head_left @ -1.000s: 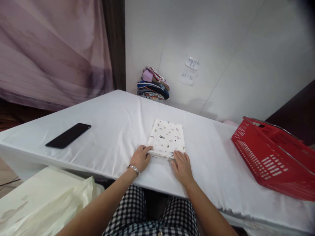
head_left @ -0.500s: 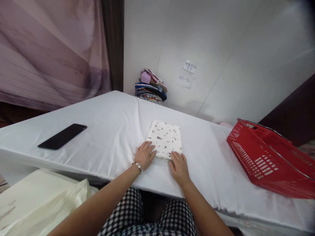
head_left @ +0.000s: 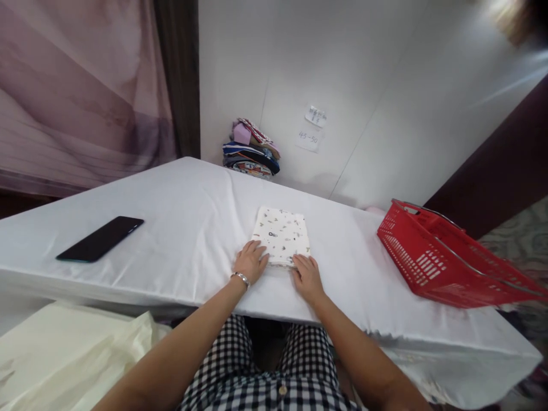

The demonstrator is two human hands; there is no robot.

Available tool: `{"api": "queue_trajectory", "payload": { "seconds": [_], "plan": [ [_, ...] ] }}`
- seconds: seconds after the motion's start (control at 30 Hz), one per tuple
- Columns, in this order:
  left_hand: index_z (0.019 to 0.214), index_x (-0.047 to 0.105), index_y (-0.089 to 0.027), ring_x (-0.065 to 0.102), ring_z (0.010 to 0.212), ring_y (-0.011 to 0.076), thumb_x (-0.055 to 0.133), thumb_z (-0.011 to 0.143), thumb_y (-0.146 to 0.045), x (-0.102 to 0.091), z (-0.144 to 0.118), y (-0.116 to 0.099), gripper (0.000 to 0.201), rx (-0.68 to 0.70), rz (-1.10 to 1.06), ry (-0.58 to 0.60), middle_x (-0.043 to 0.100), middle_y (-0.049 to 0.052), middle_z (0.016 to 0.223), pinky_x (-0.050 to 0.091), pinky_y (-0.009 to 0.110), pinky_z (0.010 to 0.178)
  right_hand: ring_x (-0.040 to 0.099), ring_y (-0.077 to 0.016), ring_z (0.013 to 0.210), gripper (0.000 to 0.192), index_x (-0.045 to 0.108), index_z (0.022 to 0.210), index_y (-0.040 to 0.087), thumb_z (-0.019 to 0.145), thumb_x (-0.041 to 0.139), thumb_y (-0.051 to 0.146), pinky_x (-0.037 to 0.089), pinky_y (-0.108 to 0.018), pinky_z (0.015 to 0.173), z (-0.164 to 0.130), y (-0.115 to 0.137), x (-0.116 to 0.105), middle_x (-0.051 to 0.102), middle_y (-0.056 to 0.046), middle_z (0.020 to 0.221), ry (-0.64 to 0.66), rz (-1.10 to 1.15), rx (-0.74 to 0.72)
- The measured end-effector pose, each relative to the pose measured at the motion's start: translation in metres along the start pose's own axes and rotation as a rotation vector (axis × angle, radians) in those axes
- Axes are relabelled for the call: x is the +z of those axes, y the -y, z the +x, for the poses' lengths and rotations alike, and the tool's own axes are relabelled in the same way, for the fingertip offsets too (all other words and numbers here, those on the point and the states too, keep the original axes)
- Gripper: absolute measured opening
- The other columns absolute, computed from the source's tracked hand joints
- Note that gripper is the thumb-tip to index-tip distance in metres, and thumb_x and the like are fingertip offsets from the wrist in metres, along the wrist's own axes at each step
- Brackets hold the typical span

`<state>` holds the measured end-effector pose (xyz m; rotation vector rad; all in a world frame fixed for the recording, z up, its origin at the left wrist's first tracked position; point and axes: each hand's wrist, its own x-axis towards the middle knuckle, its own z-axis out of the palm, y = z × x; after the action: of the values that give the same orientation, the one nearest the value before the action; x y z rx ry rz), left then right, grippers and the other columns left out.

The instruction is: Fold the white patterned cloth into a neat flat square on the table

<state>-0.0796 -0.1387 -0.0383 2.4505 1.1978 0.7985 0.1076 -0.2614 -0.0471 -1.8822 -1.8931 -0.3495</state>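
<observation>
Both hands, the left hand [head_left: 250,264] and right hand [head_left: 306,276], are lying flat, fingers spread, at the folded cloth's [head_left: 281,235] lower corners mid-frame; uneven pressing risks skewing the fold on the slippery table [head_left: 180,217].

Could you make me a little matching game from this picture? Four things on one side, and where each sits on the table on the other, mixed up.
Things:
1. folded patterned cloth
2. black phone
3. red basket
4. stack of colourful clothes

Places:
A. far edge of the table, against the wall
B. right side of the table
C. left side of the table, lying flat
D. middle of the table, its near edge under the left hand and right hand

Pairs: 1-D, 2-C, 3-B, 4-A
</observation>
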Motion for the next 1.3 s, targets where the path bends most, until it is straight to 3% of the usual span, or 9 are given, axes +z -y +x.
{"api": "queue_trajectory", "payload": {
  "seconds": [0.73,1.3],
  "plan": [
    [0.106,0.062,-0.023,0.037,0.124,0.0253,0.043,0.086,-0.036,0.001,0.004,0.002,0.03,0.007,-0.006,-0.012,0.051,0.007,0.128,0.04,0.044,0.097,0.046,-0.0171,0.117,0.04,0.053,0.118,0.019,0.081,0.041,0.011,0.023,-0.037,0.104,0.002,0.001,0.001,0.058,-0.006,0.122,-0.037,0.027,-0.009],
    [0.1,0.065,-0.022,0.044,0.119,0.0232,0.048,0.083,-0.034,0.008,0.007,0.011,0.027,0.03,-0.051,-0.092,0.056,0.007,0.121,0.038,0.042,0.102,0.045,-0.0203,0.116,0.042,0.053,0.118,0.017,0.078,0.042,0.009,0.022,-0.041,0.103,0.0,-0.004,0.007,0.057,-0.008,0.122,-0.065,0.094,-0.037]
  ]
}}
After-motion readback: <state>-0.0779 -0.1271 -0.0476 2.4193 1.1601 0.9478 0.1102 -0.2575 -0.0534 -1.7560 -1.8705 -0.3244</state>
